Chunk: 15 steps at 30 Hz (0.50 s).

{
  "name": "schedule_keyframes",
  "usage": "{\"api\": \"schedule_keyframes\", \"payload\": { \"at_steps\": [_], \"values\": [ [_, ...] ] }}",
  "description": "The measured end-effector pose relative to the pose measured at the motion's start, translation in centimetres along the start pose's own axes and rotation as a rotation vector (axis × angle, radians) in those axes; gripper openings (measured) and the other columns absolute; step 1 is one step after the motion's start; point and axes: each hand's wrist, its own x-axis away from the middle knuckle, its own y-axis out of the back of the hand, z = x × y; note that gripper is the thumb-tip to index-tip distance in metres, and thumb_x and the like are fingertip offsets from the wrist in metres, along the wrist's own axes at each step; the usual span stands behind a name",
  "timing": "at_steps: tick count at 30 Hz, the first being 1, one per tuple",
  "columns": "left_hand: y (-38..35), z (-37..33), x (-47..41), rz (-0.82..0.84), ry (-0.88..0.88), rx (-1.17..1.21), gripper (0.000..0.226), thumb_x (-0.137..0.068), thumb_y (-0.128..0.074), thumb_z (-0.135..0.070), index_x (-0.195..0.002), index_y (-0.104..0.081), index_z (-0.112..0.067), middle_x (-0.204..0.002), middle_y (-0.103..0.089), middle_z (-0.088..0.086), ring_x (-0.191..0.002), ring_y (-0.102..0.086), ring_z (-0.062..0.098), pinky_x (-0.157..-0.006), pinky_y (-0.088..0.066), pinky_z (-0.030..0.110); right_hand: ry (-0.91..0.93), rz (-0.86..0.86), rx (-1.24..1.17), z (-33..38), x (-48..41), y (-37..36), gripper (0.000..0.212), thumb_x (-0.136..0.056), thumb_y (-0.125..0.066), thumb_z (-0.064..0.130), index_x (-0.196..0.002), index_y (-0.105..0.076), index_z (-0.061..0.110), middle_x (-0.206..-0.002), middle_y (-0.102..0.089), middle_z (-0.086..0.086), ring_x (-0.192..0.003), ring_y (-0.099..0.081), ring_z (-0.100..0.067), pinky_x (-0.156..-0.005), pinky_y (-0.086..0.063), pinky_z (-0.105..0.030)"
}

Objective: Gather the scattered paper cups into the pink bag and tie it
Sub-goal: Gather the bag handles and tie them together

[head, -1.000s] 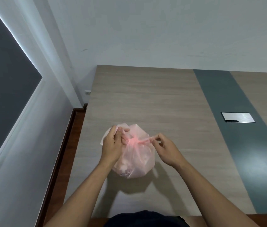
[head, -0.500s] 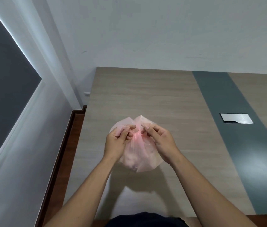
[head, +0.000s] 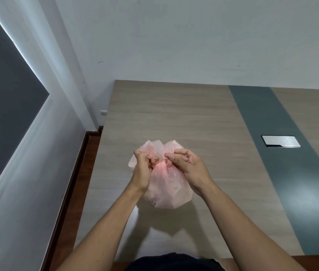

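So the pink bag point(head: 166, 184) sits on the wood-grain table point(head: 174, 114), low in the middle of the frame, plump and already cinched at the neck where the plastic bunches into a darker pink spot. Left hand point(head: 142, 169) has its fingers curled shut on the loose flap on the left side of that neck, right hand point(head: 189, 166) is pinching the other flap just right of it, and the two sets of fingertips nearly meet over the knot area. No loose paper cups anywhere on the table that I can see, so I'd guess they're all inside, though the film is too cloudy to make them out. My read on handling: thin, floppy, slick plastic with basically no weight in it, so it'll crumple rather than hold shape, and the cups inside would crush if you squeezed the belly. Best place to grab is those two ears above the neck, not the body. Pull too hard and that film could stretch or tear. As for brands or writing: nothing readable on the bag, and the silver plate point(head: 281, 141) in the grey strip point(head: 291, 182) at right looks blank too.
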Motion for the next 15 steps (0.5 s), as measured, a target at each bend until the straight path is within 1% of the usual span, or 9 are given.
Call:
{"api": "schedule_keyframes", "payload": {
  "at_steps": [1, 2, 4, 5, 7, 8, 10, 12, 15],
  "values": [
    [0.2, 0.1, -0.1, 0.01, 0.011, -0.042, 0.051, -0.115, -0.023, -0.032, -0.082, -0.045, 0.0, -0.075, -0.038, 0.003, -0.066, -0.04, 0.009, -0.064, -0.043, 0.019, -0.008, -0.015, -0.018, -0.1, -0.1, 0.2, 0.026, -0.091, -0.089, 0.008, -0.114, -0.077, 0.006, -0.114, -0.084, -0.023, -0.096, -0.083, -0.023, -0.088, -0.067, -0.035],
    [0.5, 0.2, -0.2, -0.005, 0.018, -0.114, 0.046, -0.115, -0.027, -0.03, -0.086, -0.048, -0.001, -0.08, -0.044, 0.004, -0.07, -0.046, 0.01, -0.067, -0.046, 0.019, -0.013, -0.032, -0.027, -0.2, -0.1, 0.4, 0.018, -0.092, -0.087, 0.007, -0.109, -0.081, 0.007, -0.114, -0.084, -0.023, -0.097, -0.083, -0.024, -0.087, -0.068, -0.034],
    [1.0, 1.0, -0.3, -0.039, 0.015, -0.213, 0.035, -0.119, -0.035, -0.024, -0.103, -0.051, 0.003, -0.091, -0.056, 0.001, -0.077, -0.056, 0.008, -0.075, -0.052, 0.023, -0.012, -0.066, -0.028, -0.5, -0.3, 0.8, 0.012, -0.094, -0.085, 0.006, -0.106, -0.085, 0.009, -0.114, -0.084, -0.022, -0.1, -0.083, -0.025, -0.091, -0.068, -0.034],
    [1.2, 1.1, -0.3, -0.031, 0.018, -0.2, 0.032, -0.12, -0.038, -0.022, -0.109, -0.052, 0.004, -0.09, -0.061, -0.004, -0.076, -0.058, 0.006, -0.075, -0.053, 0.024, -0.011, -0.077, -0.026, -0.6, -0.4, 0.9, 0.013, -0.095, -0.085, 0.007, -0.108, -0.086, 0.008, -0.113, -0.084, -0.021, -0.1, -0.082, -0.026, -0.094, -0.067, -0.037],
    [1.4, 1.2, -0.1, 0.041, -0.003, -0.143, 0.028, -0.122, -0.043, -0.022, -0.109, -0.059, -0.004, -0.081, -0.065, -0.01, -0.071, -0.057, 0.006, -0.069, -0.051, 0.023, -0.011, -0.079, -0.006, -0.8, -0.5, 1.0, 0.015, -0.096, -0.084, 0.01, -0.111, -0.086, 0.008, -0.106, -0.083, -0.018, -0.097, -0.08, -0.026, -0.099, -0.066, -0.042],
    [1.5, 1.1, -0.1, 0.077, -0.018, -0.133, 0.026, -0.122, -0.046, -0.022, -0.111, -0.065, -0.008, -0.081, -0.065, -0.009, -0.071, -0.056, 0.008, -0.068, -0.05, 0.023, -0.009, -0.074, 0.012, -0.9, -0.5, 1.1, 0.015, -0.098, -0.083, 0.012, -0.111, -0.086, 0.008, -0.103, -0.083, -0.018, -0.097, -0.079, -0.026, -0.1, -0.065, -0.044],
    [1.7, 1.1, -0.1, 0.121, -0.034, -0.124, 0.018, -0.119, -0.055, -0.02, -0.127, -0.069, -0.011, -0.083, -0.068, -0.002, -0.074, -0.057, 0.013, -0.071, -0.05, 0.025, -0.002, -0.061, 0.074, -0.9, -0.4, 1.1, 0.013, -0.101, -0.079, 0.015, -0.112, -0.086, 0.011, -0.108, -0.083, -0.019, -0.099, -0.078, -0.027, -0.1, -0.065, -0.045],
    [1.8, 1.0, 0.0, 0.158, -0.037, -0.089, 0.028, -0.115, -0.062, -0.016, -0.143, -0.063, -0.015, -0.083, -0.073, 0.0, -0.072, -0.063, 0.01, -0.069, -0.052, 0.022, 0.016, -0.029, 0.182, -0.7, -0.2, 1.0, 0.013, -0.104, -0.077, 0.018, -0.112, -0.087, 0.018, -0.113, -0.085, -0.015, -0.099, -0.08, -0.022, -0.094, -0.067, -0.039],
    [2.0, 0.9, 0.1, 0.218, -0.022, -0.059, 0.042, -0.113, -0.067, -0.014, -0.153, -0.054, -0.021, -0.082, -0.077, 0.004, -0.072, -0.069, 0.008, -0.067, -0.053, 0.017, 0.032, 0.012, 0.291, -0.3, 0.0, 0.7, 0.013, -0.104, -0.077, 0.016, -0.108, -0.087, 0.023, -0.109, -0.086, -0.008, -0.096, -0.081, -0.015, -0.084, -0.066, -0.029]
  ]
}}
